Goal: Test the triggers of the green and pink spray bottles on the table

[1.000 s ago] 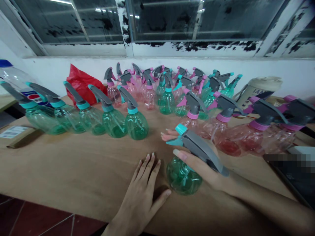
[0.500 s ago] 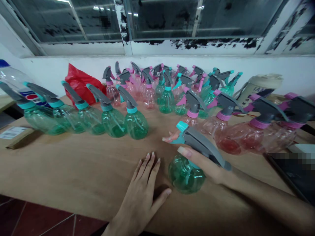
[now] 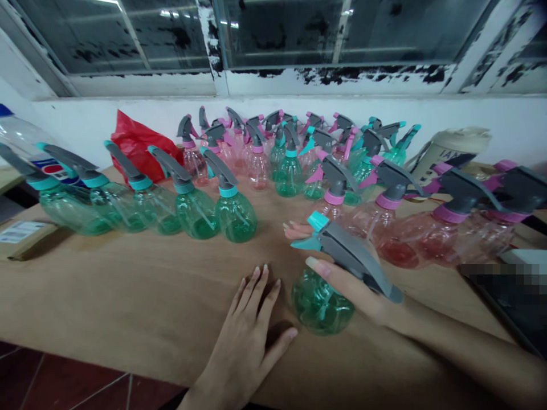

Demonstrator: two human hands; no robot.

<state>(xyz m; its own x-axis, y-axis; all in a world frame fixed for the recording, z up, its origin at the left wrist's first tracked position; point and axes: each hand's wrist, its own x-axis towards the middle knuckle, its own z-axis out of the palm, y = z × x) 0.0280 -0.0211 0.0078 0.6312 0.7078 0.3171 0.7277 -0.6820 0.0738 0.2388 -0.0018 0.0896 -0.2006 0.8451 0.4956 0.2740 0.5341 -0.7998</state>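
Head view: right hand (image 3: 376,304) closed around a green spray bottle (image 3: 322,310) near its neck, beside the spread, empty left hand (image 3: 245,339).
Firm, even hold should steady it over the table (image 3: 128,290).

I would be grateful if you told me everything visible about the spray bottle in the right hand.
The spray bottle has a rounded, see-through green body that looks like plastic, with a thin tube inside. Its long grey head carries a turquoise nozzle and trigger, both pointing left. The right hand holds it around the neck, thumb in front. It sits above the near part of the table; whether its base touches is unclear.
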